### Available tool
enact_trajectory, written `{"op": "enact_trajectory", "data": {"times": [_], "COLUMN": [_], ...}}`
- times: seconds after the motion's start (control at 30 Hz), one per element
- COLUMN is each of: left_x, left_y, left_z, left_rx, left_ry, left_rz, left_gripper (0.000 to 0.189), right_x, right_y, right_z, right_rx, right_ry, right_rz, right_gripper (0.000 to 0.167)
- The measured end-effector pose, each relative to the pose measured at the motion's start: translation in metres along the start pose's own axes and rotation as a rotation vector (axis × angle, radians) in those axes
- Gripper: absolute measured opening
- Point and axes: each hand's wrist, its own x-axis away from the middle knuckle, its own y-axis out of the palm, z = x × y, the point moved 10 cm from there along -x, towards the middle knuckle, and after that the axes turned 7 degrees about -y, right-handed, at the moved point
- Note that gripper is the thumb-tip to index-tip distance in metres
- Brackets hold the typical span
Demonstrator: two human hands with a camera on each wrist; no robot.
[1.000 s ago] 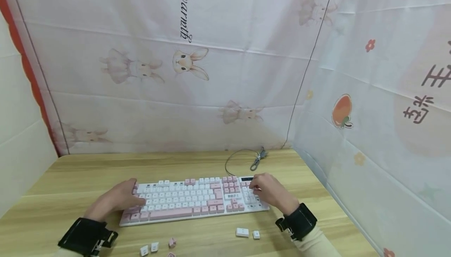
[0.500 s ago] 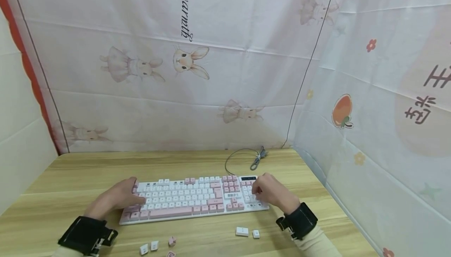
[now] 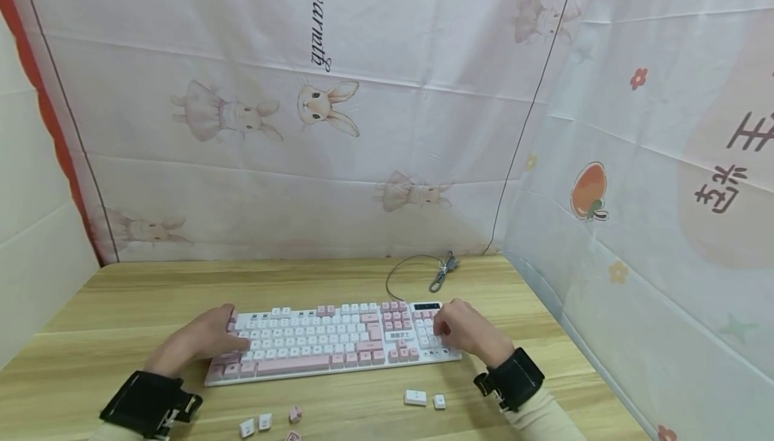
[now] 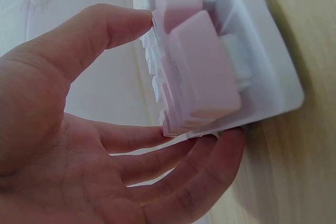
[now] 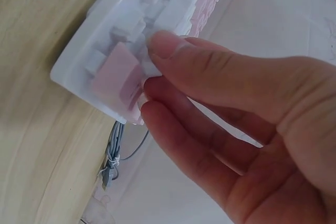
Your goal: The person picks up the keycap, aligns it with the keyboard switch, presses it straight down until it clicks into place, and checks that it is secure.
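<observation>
A white and pink keyboard (image 3: pixel 302 335) lies across the wooden table. My left hand (image 3: pixel 202 339) grips its left end; in the left wrist view the thumb touches the keys and the fingers curl against the edge beside a tall pink keycap (image 4: pixel 199 66). Over the number pad at the other end is my right hand (image 3: pixel 470 328). In the right wrist view its thumb and fingertips pinch a white keycap (image 5: pixel 151 68) next to a large pink keycap (image 5: pixel 119 77). Bare switch mounts show around there. Much of the pinched keycap is hidden by the thumb.
In front of the keyboard lie a wide white keycap (image 3: pixel 415 397) and a small white keycap (image 3: pixel 439 401). Further left are several loose keycaps, white (image 3: pixel 265 422) and pink (image 3: pixel 295 415). A tied grey cable (image 3: pixel 443 273) sits behind. Printed curtains (image 3: pixel 363 179) enclose the table's back and sides.
My right hand has shifted slightly to the right over the number pad, uncovering more of the dark indicator strip. It has hardly moved in the last half second. My left hand stays put.
</observation>
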Motion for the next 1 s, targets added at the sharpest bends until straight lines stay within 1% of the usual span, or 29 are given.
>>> {"op": "enact_trajectory", "data": {"times": [0.2, 0.4, 0.63, 0.73, 0.9, 1.0], "left_x": [0.001, 0.002, 0.000, 0.001, 0.002, 0.003], "left_y": [0.000, -0.001, 0.000, 0.000, 0.000, 0.000], "left_z": [0.000, 0.001, -0.001, 0.000, 0.001, 0.002], "left_rx": [0.002, -0.003, 0.001, 0.001, -0.001, -0.004], "left_ry": [-0.006, -0.012, -0.021, -0.018, -0.022, -0.022], "left_rz": [0.000, -0.001, -0.008, -0.008, -0.007, -0.005], "left_gripper": [0.100, 0.098, 0.100, 0.100, 0.098, 0.097], "right_x": [0.000, 0.001, 0.000, -0.001, 0.000, 0.000], "right_y": [0.000, 0.000, -0.003, -0.005, -0.002, 0.000], "right_z": [0.001, 0.001, 0.001, 0.003, 0.011, 0.011], "right_rx": [0.009, 0.029, 0.021, 0.032, 0.059, 0.068], "right_ry": [0.005, -0.016, -0.017, 0.022, 0.123, 0.123], "right_rz": [0.010, 0.024, 0.041, 0.059, 0.070, 0.060], "right_gripper": [0.021, 0.022, 0.017, 0.017, 0.021, 0.024]}}
